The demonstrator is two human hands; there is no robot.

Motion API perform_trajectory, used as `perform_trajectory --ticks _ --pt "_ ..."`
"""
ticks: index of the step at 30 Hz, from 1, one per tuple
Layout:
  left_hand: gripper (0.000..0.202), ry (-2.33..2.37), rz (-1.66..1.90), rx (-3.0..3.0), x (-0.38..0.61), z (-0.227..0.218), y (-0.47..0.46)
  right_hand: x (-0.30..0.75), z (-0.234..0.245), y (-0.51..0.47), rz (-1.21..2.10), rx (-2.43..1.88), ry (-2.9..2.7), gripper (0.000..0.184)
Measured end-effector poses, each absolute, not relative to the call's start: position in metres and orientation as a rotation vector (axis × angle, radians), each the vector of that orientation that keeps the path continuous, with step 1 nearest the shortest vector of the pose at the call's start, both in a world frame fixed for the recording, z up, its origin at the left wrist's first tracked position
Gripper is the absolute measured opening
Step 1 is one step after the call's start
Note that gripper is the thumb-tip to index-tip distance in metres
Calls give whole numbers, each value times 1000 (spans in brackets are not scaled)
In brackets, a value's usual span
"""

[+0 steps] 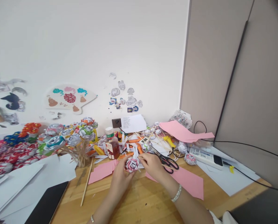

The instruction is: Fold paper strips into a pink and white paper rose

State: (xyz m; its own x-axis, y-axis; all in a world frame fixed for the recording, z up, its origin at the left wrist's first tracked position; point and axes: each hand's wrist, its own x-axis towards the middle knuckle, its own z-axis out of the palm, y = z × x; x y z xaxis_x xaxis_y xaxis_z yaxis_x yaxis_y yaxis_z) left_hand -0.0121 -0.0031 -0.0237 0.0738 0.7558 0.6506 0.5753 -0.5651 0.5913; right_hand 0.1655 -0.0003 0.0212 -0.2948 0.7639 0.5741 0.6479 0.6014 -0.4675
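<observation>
My left hand (pixel 120 178) is closed around a small paper rose (pixel 132 164), pink and white, held just above the wooden table (pixel 139 205). My right hand (pixel 152 165) pinches the rose's right edge with thumb and fingers; a silver bracelet (pixel 176 193) sits on that wrist. Black-handled scissors (pixel 167 161) lie just right of my right hand. Pink paper sheets (pixel 101 171) lie under and beside both hands.
A bunch of paper roses on sticks (pixel 69 140) stands at left. A small glue bottle (pixel 111 146), loose wooden sticks (pixel 86 183), paper scraps, a remote (pixel 206 157), a black cable (pixel 246 177) and a dark tablet (pixel 47 203) crowd the table. White wall with stickers behind.
</observation>
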Motion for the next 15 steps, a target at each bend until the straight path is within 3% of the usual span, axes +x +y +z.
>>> perform_trajectory --ticks 8,15 --pt "37 1349 1690 1860 -9 -12 -10 159 20 -3 325 -1125 -1999 13" --pt "53 1119 1605 1572 -2 -11 -10 156 13 0 365 -1146 -1955 9"
